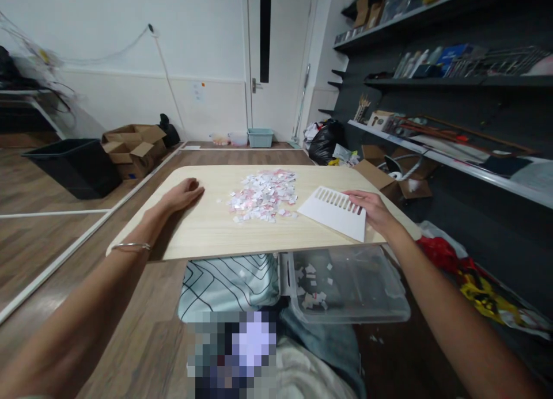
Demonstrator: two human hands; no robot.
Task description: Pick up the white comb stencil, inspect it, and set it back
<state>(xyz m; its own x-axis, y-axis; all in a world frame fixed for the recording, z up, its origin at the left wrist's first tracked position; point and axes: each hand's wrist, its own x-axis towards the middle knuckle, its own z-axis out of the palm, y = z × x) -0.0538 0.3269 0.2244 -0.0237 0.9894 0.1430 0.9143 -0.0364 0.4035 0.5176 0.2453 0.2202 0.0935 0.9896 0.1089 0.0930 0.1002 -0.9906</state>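
Observation:
A heap of several small pink and white paper pieces lies in the middle of a low pale wooden table. My left hand rests palm down on the tabletop to the left of the heap, fingers loosely curled, holding nothing. My right hand lies flat on a white slotted card at the table's right side, fingertips near its row of slots.
Under the table's near edge sit a clear plastic bin with a few paper bits and a patterned cushion. A black tub and cardboard boxes stand on the floor at left. Dark shelves run along the right.

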